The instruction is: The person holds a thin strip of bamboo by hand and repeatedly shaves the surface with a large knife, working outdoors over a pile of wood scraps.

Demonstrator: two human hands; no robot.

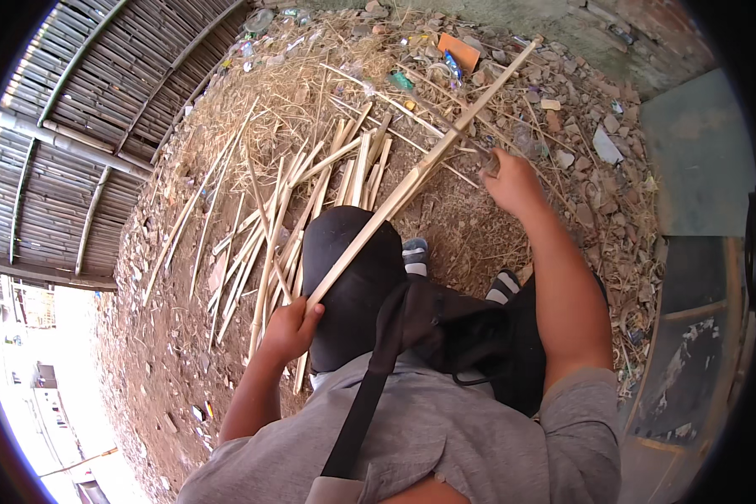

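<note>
My left hand (290, 330) is closed around the near end of a long pale bamboo strip (386, 210). The strip slants up to the far right, passing over my left knee (344, 244). Out to the right, my right hand (514, 186) grips the dark handle of a knife (485, 160). Its blade seems to run up and left, crossing the strip, and is partly hidden there. Beyond and left of my knee, several split bamboo strips (248, 260) lie in a loose pile on the ground.
Dry straw and shavings (202, 126) cover the ground, with rubble (588, 168) on the right. An orange piece (459, 53) and a blue wrapper (453, 65) lie at the back. A bamboo-slat wall (101, 76) stands left, a grey panel (701, 160) right. My striped sock (502, 286) shows below.
</note>
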